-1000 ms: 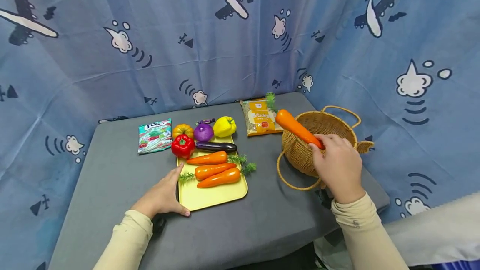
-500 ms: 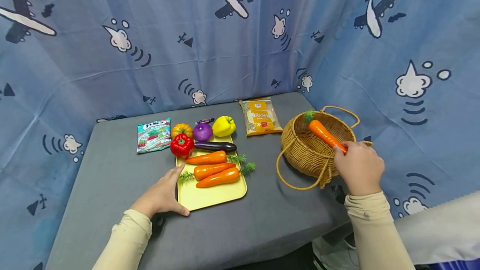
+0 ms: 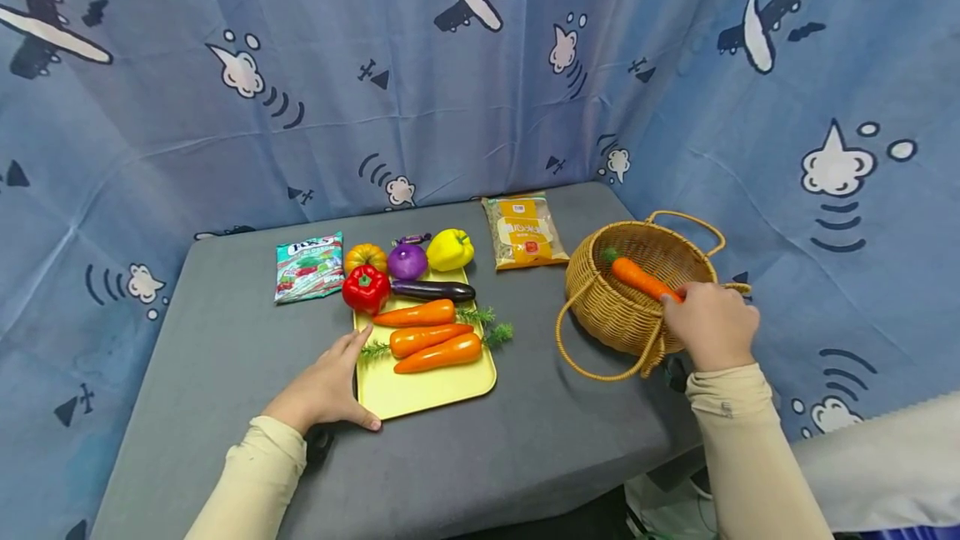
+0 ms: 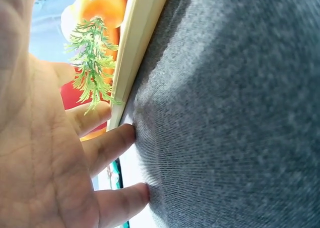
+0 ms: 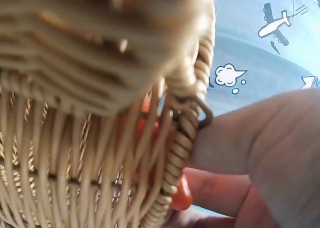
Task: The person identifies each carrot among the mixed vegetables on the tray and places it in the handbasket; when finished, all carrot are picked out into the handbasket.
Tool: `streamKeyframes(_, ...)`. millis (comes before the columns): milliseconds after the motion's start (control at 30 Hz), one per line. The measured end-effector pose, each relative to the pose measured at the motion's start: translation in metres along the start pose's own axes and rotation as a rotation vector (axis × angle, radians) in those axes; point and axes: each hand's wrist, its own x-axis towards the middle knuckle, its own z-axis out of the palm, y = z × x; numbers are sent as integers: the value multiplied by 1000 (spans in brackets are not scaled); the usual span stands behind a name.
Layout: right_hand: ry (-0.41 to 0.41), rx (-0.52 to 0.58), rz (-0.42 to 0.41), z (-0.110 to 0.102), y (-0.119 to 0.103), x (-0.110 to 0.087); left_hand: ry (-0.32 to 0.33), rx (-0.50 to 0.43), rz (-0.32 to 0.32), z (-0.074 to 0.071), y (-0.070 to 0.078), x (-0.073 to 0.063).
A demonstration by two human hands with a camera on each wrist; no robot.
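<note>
My right hand [image 3: 712, 325] pinches an orange carrot [image 3: 640, 277] by its narrow end at the rim of a wicker basket [image 3: 600, 307]. The carrot's green top points down inside the basket. In the right wrist view, the carrot [image 5: 182, 192] shows past the rim and through the weave. My left hand [image 3: 326, 386] lies spread along the left edge of a yellow tray [image 3: 427, 394], thumb at its near corner. Several fingertips of that hand [image 4: 55, 153] touch the grey cloth in the left wrist view. Three carrots [image 3: 438, 354] lie on the tray.
Behind the carrots are an eggplant [image 3: 435, 290], red pepper [image 3: 367, 288], small pumpkin [image 3: 366, 257], purple onion [image 3: 407, 262] and yellow pepper [image 3: 450, 250]. A green candy bag [image 3: 309, 268] lies left, a grain bag [image 3: 524, 232] near the basket. A rope handle [image 3: 592, 375] hangs in front.
My right hand has carried the carrot right, from over the basket's near left side, and lowered its leafy end inside. The left hand has stayed at the tray.
</note>
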Motion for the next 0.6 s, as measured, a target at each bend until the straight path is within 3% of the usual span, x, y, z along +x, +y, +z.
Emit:
streamKeyframes(167, -56, 3, 22, -2, -1, 4, -5, -10, -9, -1, 1, -1)
streamKeyframes(367, -34, 19, 21, -2, -1, 3, -6, -7, -13, -2, 2, -2)
streamKeyframes(467, 23, 33, 1, 0, -2, 1, -5, -7, -16, -3, 2, -1)
streamKeyframes(600, 182, 70, -64, 1, -10, -7, -5, -6, -7, -3, 4, -1)
